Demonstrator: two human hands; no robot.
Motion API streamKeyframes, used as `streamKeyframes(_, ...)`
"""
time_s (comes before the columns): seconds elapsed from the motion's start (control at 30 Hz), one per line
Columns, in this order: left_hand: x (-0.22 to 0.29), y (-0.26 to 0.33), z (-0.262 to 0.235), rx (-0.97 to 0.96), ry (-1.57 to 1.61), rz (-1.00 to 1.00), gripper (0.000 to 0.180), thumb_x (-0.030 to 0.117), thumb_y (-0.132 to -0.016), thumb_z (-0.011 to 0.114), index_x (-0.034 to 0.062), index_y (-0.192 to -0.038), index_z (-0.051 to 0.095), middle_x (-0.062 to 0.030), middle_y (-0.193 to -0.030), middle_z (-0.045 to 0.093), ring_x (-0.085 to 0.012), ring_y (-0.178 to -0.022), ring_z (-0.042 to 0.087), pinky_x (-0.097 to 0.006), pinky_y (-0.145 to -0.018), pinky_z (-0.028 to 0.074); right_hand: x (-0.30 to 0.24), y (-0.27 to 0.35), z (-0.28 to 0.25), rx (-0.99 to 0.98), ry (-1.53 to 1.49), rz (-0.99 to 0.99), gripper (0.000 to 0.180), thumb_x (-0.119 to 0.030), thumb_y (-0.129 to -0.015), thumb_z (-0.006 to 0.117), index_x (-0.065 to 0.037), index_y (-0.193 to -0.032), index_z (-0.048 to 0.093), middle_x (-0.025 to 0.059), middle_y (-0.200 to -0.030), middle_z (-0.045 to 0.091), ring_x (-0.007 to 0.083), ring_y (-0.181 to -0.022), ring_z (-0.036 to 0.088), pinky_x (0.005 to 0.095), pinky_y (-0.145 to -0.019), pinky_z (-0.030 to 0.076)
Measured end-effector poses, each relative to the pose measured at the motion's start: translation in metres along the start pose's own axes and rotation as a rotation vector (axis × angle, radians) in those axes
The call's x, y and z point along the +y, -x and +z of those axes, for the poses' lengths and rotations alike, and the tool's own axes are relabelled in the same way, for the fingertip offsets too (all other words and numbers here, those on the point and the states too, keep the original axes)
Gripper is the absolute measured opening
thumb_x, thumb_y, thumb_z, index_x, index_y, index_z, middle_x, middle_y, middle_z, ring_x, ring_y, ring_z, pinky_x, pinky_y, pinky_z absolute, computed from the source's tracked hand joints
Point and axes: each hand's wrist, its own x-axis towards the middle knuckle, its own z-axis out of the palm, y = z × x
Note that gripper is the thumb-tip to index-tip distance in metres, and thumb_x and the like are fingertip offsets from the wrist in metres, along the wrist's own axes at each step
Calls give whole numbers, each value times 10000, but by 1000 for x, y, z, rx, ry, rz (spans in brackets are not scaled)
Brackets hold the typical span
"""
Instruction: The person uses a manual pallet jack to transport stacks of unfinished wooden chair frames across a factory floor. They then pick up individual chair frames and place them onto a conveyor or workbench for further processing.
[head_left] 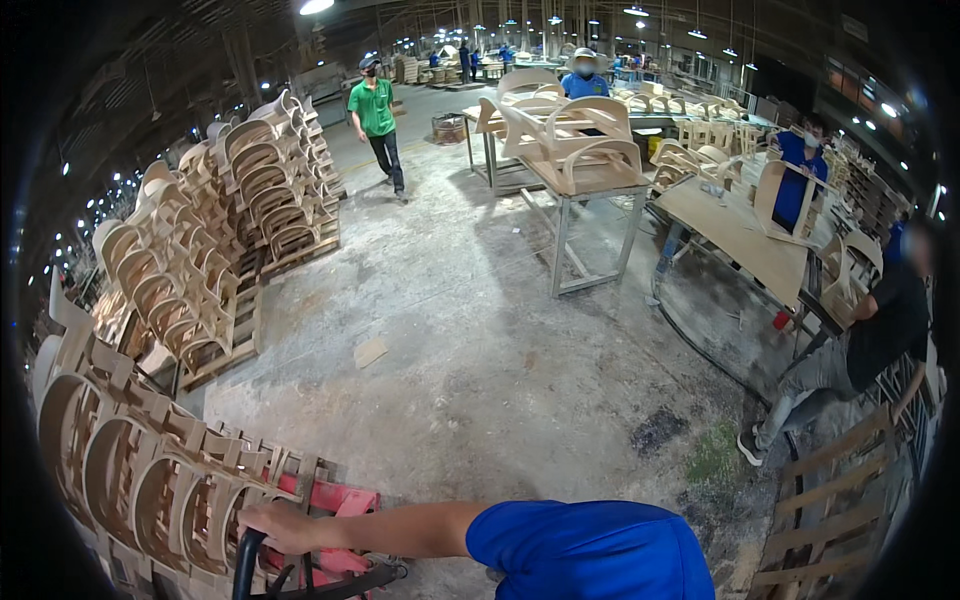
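Observation:
My right arm, in a blue sleeve [595, 550], stretches across the lower edge toward the left. At its end, my right hand [280, 526] is closed around the black handle [246, 562] of a red pallet jack [345, 500]. Close beyond that hand stands a pallet load of curved pale wooden chair frames [150, 490], stacked in rows. The lower part of the handle runs out of the picture. My left hand is not in view.
More stacked chair frames [280, 180] stand on pallets at the left. A person in green [376, 108] walks on the concrete floor [440, 330]. Chair frames lie on a metal-legged table [590, 190]. At right are a workbench [735, 225], a bending person [890, 320] and slatted pallets [830, 500].

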Motion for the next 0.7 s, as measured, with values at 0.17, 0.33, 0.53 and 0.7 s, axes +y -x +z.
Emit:
streamKeyframes(0.17,-5,50,-60,1,-52,42,684,245,-909,840,-44,-1434,510,-240,-1192,659,-338,-1025,647,-428,-894,555,-33,55,-8,-15,-86,-20,270,21,-773,655,-49,-1002,529,156,-907,612,415,-895,646,498,-740,481)
streamKeyframes(0.33,-1,82,-94,-4,-258,213,622,297,-952,794,-29,-1423,552,-271,-1299,643,-358,-1160,648,-443,-993,523,-48,90,-40,-57,-97,46,261,24,-747,666,-47,-955,524,151,-846,607,407,-845,641,489,-713,468)
streamKeyframes(0.53,33,156,-175,-267,-59,-262,436,451,-920,769,54,-1088,701,-168,-988,746,-333,-871,716,-610,-808,516,-69,170,-84,-109,-179,103,244,4,-714,695,-53,-875,521,143,-764,598,390,-769,641,462,-669,459)
streamKeyframes(0.7,118,219,-212,-586,-79,-279,449,469,-904,763,52,-1062,713,-172,-969,748,-340,-862,722,-594,-793,528,-76,250,-133,-173,-24,50,243,8,-691,725,-56,-863,566,129,-843,630,346,-863,655,442,-750,489)
